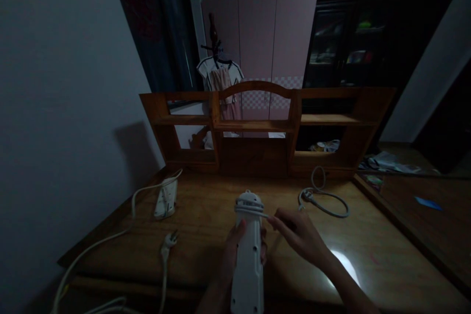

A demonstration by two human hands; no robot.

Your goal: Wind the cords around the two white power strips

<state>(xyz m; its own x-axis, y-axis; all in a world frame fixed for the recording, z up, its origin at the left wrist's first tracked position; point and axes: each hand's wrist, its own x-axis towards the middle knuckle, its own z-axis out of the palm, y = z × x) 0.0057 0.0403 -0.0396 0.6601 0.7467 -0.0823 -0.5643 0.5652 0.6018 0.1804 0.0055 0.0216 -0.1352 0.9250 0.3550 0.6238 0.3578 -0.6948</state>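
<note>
My left hand (235, 250) is wrapped around a long white power strip (248, 255) held upright over the wooden desk (206, 235). White cord is wound around the strip's top end (249, 204). My right hand (300, 233) pinches that cord at the strip's right side, fingers closed on it. The cord's loose remainder (327, 201) lies coiled on the desk to the right, behind my right hand.
A second white power strip (165, 198) leans at the desk's back left, its cable trailing off the left edge. A loose plug (168, 241) lies near the front left. A wooden shelf unit (257, 127) stands along the desk's back. A wall is on the left.
</note>
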